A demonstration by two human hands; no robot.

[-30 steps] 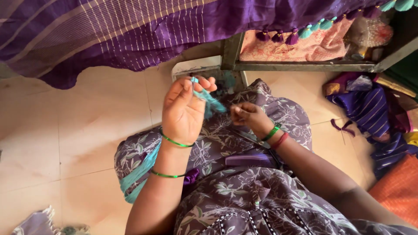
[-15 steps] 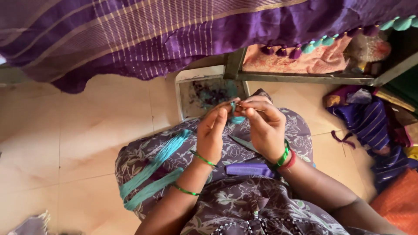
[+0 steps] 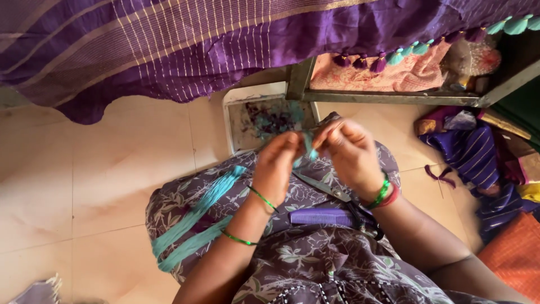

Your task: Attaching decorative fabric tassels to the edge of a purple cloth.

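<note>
Pinching a teal thread tuft (image 3: pixel 307 147) between my left hand (image 3: pixel 277 166) and right hand (image 3: pixel 350 151), both closed on it, I reckon it could fray if tugged.

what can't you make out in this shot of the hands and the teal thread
Head view only:
- Left hand and right hand: motion blur, so the grip on the small teal thread bundle is unclear.
- Metal scissors: handles hidden under the right wrist.
- Purple plastic comb: right end covered by the forearm.
- White tray of thread scraps: near side hidden behind the hands.
- Long teal thread skein: its end goes behind the left forearm.
</note>
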